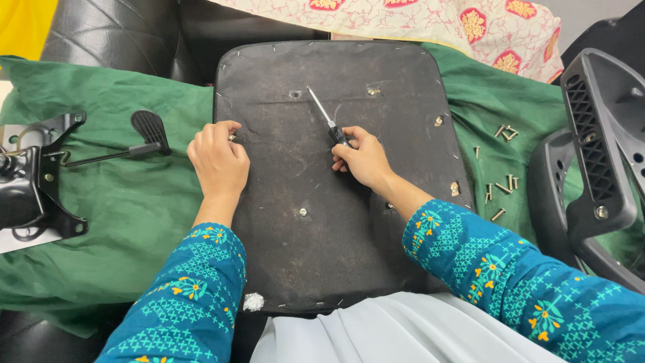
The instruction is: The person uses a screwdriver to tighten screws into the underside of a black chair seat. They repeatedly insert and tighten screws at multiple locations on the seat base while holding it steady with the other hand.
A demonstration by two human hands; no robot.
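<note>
A black chair seat pan (336, 222) lies upside down on a green cloth (127, 202), its fabric underside facing up with several screw holes. My right hand (363, 160) grips a screwdriver (324, 115) whose metal shaft points up and left toward a hole near the top middle. My left hand (218, 161) rests curled at the seat's left edge, fingertips on a small screw or fitting there. Both sleeves are teal with a floral print.
Loose screws (504, 181) lie on the cloth at the right. A black plastic chair back and armrest frame (591, 168) stands at the far right. A black metal tilt mechanism (33, 181) with a lever paddle (149, 131) lies at the left.
</note>
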